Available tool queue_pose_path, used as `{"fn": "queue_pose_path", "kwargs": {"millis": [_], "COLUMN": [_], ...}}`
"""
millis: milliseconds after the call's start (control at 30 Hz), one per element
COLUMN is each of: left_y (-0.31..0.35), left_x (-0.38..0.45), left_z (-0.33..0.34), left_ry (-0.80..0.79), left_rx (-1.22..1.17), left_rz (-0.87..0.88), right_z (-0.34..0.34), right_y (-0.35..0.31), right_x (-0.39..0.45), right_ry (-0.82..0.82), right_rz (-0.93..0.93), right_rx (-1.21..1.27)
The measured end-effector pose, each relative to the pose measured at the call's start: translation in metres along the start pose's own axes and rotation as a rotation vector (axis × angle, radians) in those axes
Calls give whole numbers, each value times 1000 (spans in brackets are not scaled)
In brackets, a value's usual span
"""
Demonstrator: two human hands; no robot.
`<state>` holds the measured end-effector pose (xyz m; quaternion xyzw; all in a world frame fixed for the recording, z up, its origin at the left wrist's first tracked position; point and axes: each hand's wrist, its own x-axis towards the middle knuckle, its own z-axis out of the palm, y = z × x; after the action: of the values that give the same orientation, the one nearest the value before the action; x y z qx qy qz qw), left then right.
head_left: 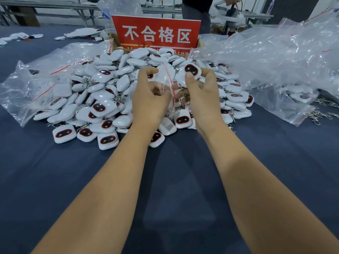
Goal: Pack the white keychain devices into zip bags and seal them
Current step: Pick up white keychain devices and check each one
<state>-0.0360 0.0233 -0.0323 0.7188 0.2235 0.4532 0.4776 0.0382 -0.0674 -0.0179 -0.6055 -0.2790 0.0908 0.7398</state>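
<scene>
A small clear plastic zip bag with a red seal line [166,83] hangs at centre frame, pinched by the left hand [149,99]. The right hand [202,94] grips a white square keychain device with a dark oval window [189,71] beside the bag's mouth (bag contents unclear). Below spreads the heap of white keychain devices [102,105] on dark blue cloth [174,189]. Behind, a red sign [156,32] reads "不合格区". Loose clear bags [282,57] fill the upper right.

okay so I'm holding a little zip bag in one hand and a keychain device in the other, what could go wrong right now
1. The zip bag hangs limp and crumpled in the left hand; its mouth may not open enough for the device in the right hand.
2. The pile sits right below, so a dropped device gets lost among the others.
</scene>
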Motion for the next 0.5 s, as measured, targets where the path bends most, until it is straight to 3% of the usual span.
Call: {"fn": "queue_pose_path", "kwargs": {"millis": [267,500], "left_y": [3,10], "left_x": [0,1], "left_z": [1,-2], "left_ry": [-18,13], "left_rx": [171,47], "left_rz": [64,-113], "right_z": [1,0], "right_y": [-7,-7], "right_x": [0,-2], "right_ry": [-177,-88], "right_rz": [-4,-150], "right_rx": [365,-144]}}
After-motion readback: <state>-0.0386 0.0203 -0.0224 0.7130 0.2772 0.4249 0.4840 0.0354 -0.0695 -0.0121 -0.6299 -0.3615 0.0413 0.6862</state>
